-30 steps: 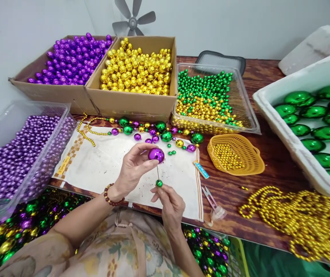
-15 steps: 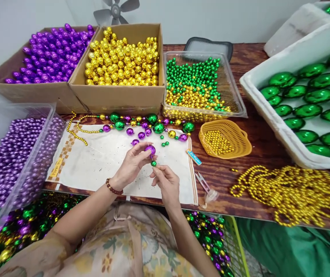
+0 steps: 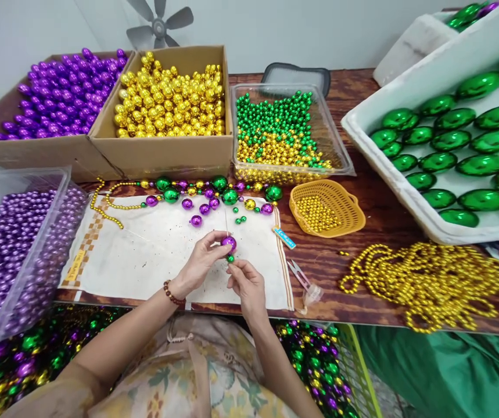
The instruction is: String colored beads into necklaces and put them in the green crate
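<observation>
Centrally, a white cloth [image 3: 144, 267] spreads beneath the left hand [image 3: 201, 258], which pinches a purple ball [image 3: 229, 242] over the cloth's right half. The ball looks light, stiff and slippery, likely best held round its middle. Just nearer, the right hand [image 3: 249, 287] brings its fingertips to a small green bead [image 3: 230, 258]; what exactly they grip, I cannot tell.

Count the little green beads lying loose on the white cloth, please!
3. One bead sits alone; a second bead and a third bead lie close together, just below it in the picture. The left hand or right hand may hide others.
</observation>
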Action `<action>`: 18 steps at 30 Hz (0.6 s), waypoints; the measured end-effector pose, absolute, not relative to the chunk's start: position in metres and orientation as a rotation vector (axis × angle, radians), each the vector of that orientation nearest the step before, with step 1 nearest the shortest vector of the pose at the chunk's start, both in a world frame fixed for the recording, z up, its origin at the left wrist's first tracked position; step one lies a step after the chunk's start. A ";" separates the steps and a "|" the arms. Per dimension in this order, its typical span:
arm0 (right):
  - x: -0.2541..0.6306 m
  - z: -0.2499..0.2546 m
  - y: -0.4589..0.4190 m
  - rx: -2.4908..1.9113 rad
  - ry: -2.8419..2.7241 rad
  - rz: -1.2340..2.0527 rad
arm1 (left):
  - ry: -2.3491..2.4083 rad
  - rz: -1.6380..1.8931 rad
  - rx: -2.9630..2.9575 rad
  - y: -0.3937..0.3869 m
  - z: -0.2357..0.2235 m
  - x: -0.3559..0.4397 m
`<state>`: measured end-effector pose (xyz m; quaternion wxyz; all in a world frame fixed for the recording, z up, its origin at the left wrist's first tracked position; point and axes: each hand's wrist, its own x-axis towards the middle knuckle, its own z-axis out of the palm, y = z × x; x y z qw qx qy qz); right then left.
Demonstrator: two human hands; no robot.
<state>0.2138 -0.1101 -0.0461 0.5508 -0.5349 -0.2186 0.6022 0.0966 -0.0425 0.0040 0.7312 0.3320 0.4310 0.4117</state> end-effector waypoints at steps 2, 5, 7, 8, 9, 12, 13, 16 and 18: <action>0.218 -0.048 -0.113 -1.257 -0.535 1.446 | 0.929 0.884 0.705 -0.041 0.005 0.100; 0.223 -0.051 -0.117 -1.236 -0.517 1.451 | 0.901 0.841 0.688 -0.039 0.008 0.105; 0.227 -0.055 -0.117 -1.236 -0.488 1.428 | 0.902 0.819 0.731 -0.039 0.010 0.108; 0.229 -0.056 -0.117 -1.237 -0.481 1.421 | 0.911 0.806 0.779 -0.040 0.010 0.110; 0.231 -0.058 -0.116 -1.236 -0.481 1.421 | 0.921 0.791 0.841 -0.040 0.010 0.111; 0.239 -0.060 -0.115 -1.231 -0.501 1.413 | 0.935 0.729 1.026 -0.040 0.009 0.114; 0.243 -0.061 -0.115 -1.232 -0.505 1.392 | 0.936 0.715 1.062 -0.038 0.008 0.115; 0.255 -0.062 -0.117 -1.233 -0.518 1.292 | 0.972 0.719 1.115 -0.021 0.008 0.114; 0.261 -0.066 -0.120 -1.234 -0.532 1.228 | 1.003 0.766 1.207 -0.002 0.010 0.116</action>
